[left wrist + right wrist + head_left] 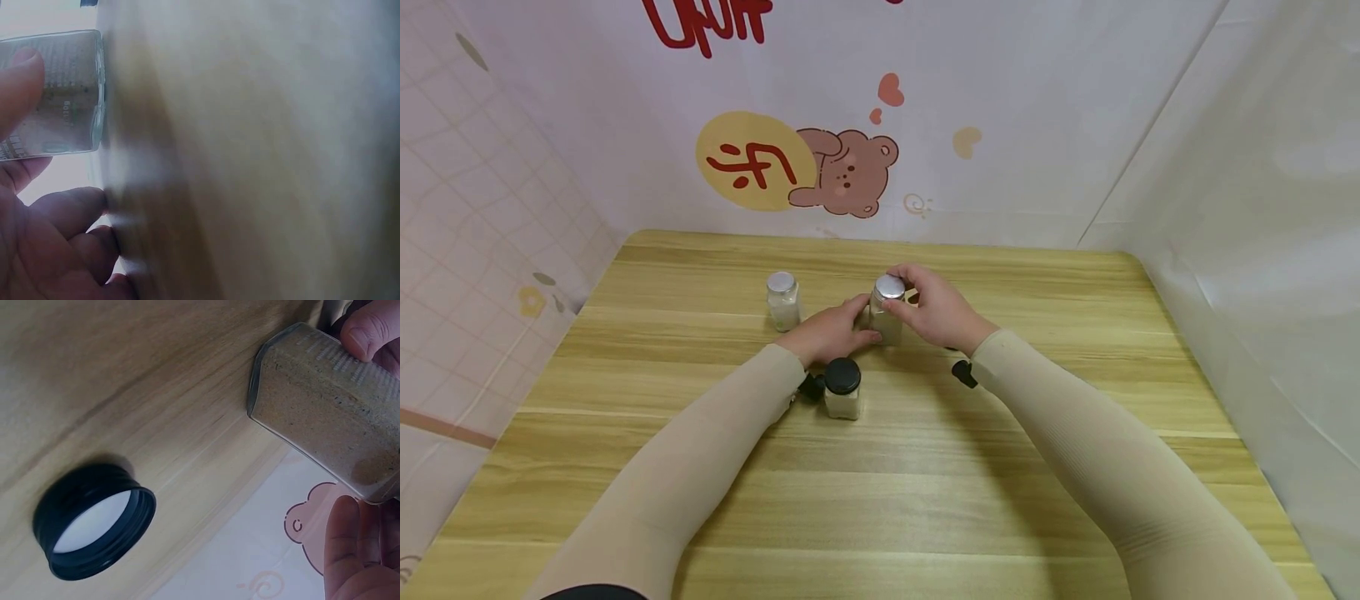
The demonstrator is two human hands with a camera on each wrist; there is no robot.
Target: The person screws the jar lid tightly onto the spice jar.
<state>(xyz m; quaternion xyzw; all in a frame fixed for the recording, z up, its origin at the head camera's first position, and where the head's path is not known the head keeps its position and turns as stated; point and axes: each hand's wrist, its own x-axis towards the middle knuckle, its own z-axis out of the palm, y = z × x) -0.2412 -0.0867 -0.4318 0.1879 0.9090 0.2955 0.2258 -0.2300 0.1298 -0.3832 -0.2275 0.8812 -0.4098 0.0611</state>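
You're holding the silver-topped jar (886, 325) two-handed!
Your left hand (830, 332) is gripping its lower body, seemingly steadying it upright on the table (887, 508); your right hand (942, 311) is pinching around its top, a black lid (94, 522) lying nearby.

Long, snug beige sleeves (1067, 417) have small black fittings (964, 374) beneath their cuffs (997, 354).
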